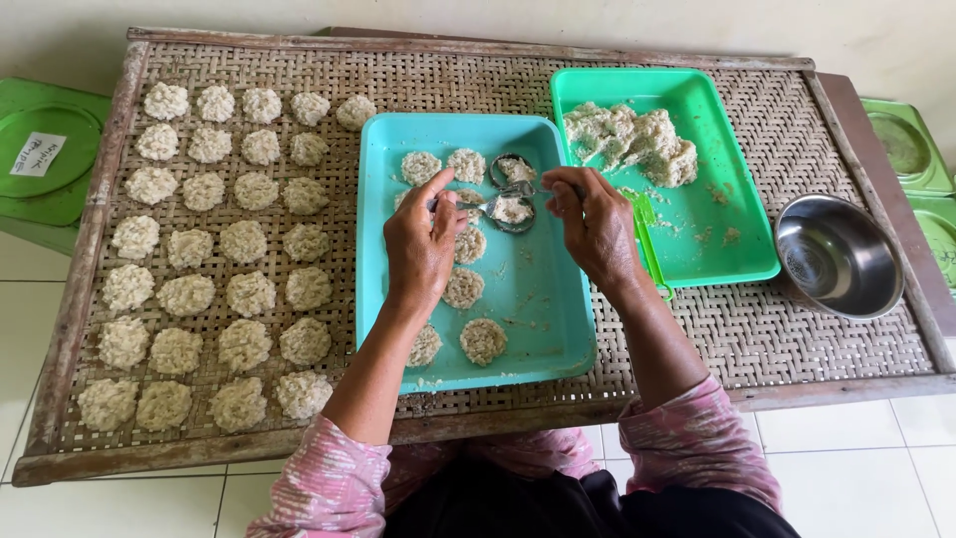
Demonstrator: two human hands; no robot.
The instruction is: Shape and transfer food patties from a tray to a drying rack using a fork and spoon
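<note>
White floor tiles surround a low woven bamboo desk with a weathered wooden frame, seen from the head camera looking straight down.

On the left half of the weave, rows of pale rice patties run almost to the left frame and close to the near edge, leaving little bare weave between them. At the middle lies a teal tray, its near rim close to the front frame; several more patties sit along its left side, while its right half is open. The left hand hovers over this tray, its fingers closed on the handle of a metal spoon heaped with rice mix. The right hand is just beside it, fingers pinched around a small metal ring mould at the spoon's bowl.

Touching the teal tray's far right corner, a green tray holds a lump of rice mix at its far end; its near half is mostly bare. A steel bowl stands near the right frame, with open weave in front of it. Green lids lie off both sides.
</note>
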